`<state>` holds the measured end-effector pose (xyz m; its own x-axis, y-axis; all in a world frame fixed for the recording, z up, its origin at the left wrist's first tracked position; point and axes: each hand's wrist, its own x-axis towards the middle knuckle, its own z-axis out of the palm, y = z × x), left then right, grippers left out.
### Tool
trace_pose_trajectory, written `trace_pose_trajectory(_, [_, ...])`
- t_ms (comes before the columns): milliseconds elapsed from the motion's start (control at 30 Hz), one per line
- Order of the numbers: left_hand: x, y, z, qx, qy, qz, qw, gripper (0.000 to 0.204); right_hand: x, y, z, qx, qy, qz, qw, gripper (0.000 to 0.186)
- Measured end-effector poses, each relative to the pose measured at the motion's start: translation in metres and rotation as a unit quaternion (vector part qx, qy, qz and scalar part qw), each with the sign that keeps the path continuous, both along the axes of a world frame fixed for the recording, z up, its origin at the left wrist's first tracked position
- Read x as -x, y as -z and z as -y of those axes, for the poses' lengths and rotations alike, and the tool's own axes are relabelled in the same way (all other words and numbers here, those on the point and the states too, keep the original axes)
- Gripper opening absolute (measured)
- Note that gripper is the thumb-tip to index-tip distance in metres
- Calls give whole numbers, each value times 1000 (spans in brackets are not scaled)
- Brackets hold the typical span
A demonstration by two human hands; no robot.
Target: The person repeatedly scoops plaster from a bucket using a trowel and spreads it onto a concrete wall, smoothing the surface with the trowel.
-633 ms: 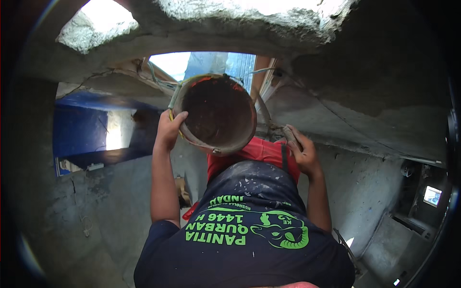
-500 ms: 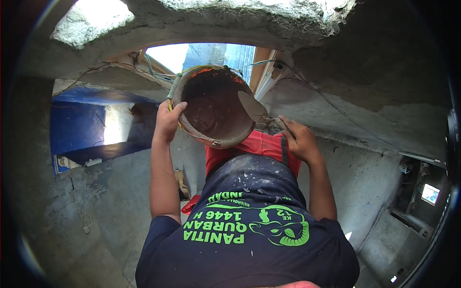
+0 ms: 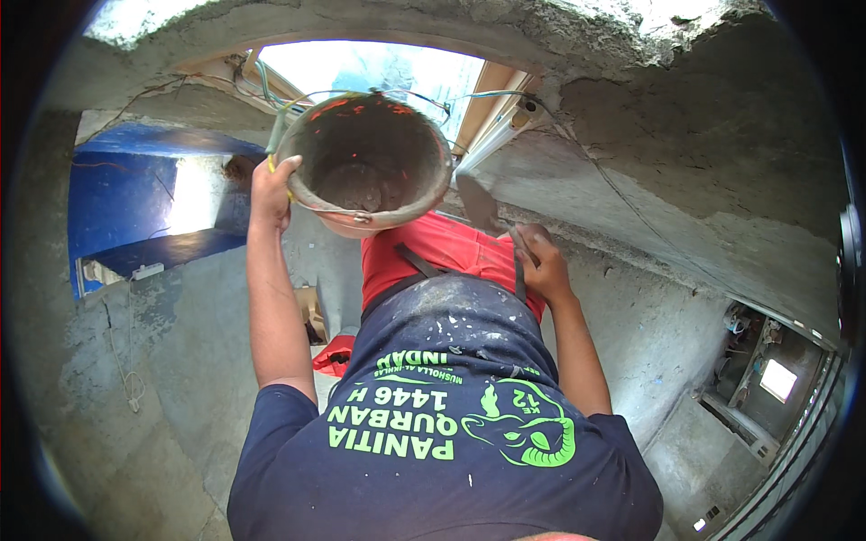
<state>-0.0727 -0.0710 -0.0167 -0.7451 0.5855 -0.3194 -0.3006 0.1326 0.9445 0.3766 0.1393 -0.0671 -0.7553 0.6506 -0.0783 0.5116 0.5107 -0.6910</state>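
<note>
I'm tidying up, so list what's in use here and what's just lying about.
In use:
bucket, held in the left hand
trowel, gripped in the right hand

Seemingly just lying about:
white strip on the blue ledge
red item and brown item, kinds unclear

Bucket [image 3: 356, 171] looks plastic; interior matt, crusted. Trowel blade [image 3: 476, 202] appears metal, dull. Shirt [image 3: 442, 491] is matt cloth, white-flecked. Wall [image 3: 180, 361] reads matt, cement-like; blue ledge [image 3: 194, 247], smooth, semi-glossy.

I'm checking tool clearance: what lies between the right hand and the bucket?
In the head view, the grey trowel blade lies between the right hand and the bucket; whether the blade touches the bucket is unclear.
</note>
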Motion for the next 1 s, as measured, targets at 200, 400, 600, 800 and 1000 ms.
trace_pose_trajectory(200, [-2, 4, 19, -7, -1, 44, 999, 28, -42, 56, -21, 106, 148, -66, 981, 45])
trace_pose_trajectory(400, [-10, -5, 9, -5, -3, 14, 1000, 28, 9, -1, -31, 488, 127, -166, 847, 38])
trace_pose_trajectory(600, [-15, -5, 11, 3, 7, 5, 1000, 28, -8, -11, 1, 582, 152, -208, 771, 40])
trace_pose_trajectory(800, [-16, -15, 12, 17, 0, 9, 1000, 28, -26, -31, 13, 632, 157, -188, 735, 40])
trace_pose_trajectory(1000, [-17, -14, 7, 10, 9, 3, 1000, 29, -20, -40, 8, 428, 92, -54, 897, 33])
